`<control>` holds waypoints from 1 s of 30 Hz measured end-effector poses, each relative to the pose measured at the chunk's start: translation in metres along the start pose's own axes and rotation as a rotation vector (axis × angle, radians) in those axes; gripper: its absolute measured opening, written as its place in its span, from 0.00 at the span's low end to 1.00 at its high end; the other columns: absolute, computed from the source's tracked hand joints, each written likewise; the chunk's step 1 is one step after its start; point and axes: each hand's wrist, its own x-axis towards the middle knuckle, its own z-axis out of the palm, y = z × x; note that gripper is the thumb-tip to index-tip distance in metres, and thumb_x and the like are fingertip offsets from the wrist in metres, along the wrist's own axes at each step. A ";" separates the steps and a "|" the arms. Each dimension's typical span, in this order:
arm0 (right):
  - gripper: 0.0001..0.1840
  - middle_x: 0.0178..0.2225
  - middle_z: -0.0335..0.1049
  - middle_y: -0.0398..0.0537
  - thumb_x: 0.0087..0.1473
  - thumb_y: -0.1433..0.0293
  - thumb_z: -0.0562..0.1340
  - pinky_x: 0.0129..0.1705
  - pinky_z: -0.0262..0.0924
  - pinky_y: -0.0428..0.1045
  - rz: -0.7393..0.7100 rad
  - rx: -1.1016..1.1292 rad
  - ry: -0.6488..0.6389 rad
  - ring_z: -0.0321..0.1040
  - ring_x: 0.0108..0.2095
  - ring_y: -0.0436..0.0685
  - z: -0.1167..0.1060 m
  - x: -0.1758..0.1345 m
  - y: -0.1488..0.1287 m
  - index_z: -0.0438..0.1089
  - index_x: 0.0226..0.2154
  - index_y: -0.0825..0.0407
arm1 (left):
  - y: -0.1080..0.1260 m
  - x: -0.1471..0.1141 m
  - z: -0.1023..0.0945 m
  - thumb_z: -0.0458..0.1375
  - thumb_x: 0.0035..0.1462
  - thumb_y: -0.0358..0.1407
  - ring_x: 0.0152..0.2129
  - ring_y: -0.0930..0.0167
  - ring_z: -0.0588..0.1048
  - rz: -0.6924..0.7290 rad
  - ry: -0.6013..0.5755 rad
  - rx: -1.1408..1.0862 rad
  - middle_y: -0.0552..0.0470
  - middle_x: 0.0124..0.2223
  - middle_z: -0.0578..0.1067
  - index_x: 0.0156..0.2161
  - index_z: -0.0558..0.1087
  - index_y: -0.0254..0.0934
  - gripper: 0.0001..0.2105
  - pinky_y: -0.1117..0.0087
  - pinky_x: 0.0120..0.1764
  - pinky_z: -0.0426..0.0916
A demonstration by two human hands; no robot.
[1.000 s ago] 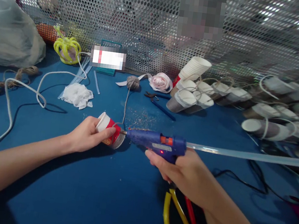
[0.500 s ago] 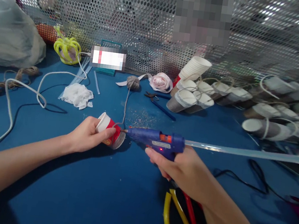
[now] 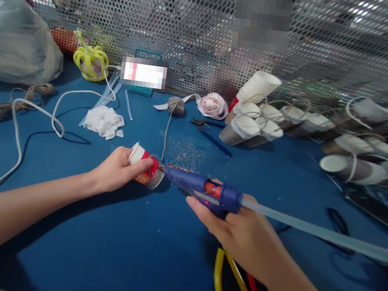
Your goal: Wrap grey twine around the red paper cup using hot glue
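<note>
My left hand (image 3: 115, 169) is closed around a red and white paper cup (image 3: 144, 177), tilted on its side with its base toward the right. A grey cord (image 3: 166, 137) runs from a small ball of grey yarn (image 3: 175, 106) down to the cup, near my thumb. Grey cord also shows around the cup's base end. In my right hand (image 3: 230, 222) is a blue hot glue gun (image 3: 202, 189), its red light on and a long clear glue stick (image 3: 312, 227) sticking out the back. The gun's nozzle points left and meets the cup near its base; exact contact is hard to tell.
Cord-wrapped cups (image 3: 241, 130) with handles stand at the right, near stacked paper cups (image 3: 259, 87). Blue-handled pliers (image 3: 213, 136), a ribbon roll (image 3: 213, 105) and white scraps (image 3: 103, 121) lie beyond my hands. A white cable (image 3: 63, 95) loops at left; yellow-handled tools (image 3: 219, 282) are below my right wrist.
The back of the glue gun has dropped and its glue stick now slants down to the right. The nozzle stays at the cup's base end. My left hand keeps hold of the cup.
</note>
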 end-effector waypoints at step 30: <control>0.23 0.08 0.57 0.39 0.50 0.63 0.55 0.21 0.57 0.45 0.097 0.068 -0.035 0.58 0.14 0.49 -0.004 0.005 0.000 0.54 0.08 0.49 | -0.006 -0.002 -0.001 0.51 0.52 0.45 0.17 0.77 0.61 0.038 -0.026 -0.009 0.56 0.20 0.65 0.27 0.69 0.30 0.17 0.77 0.21 0.58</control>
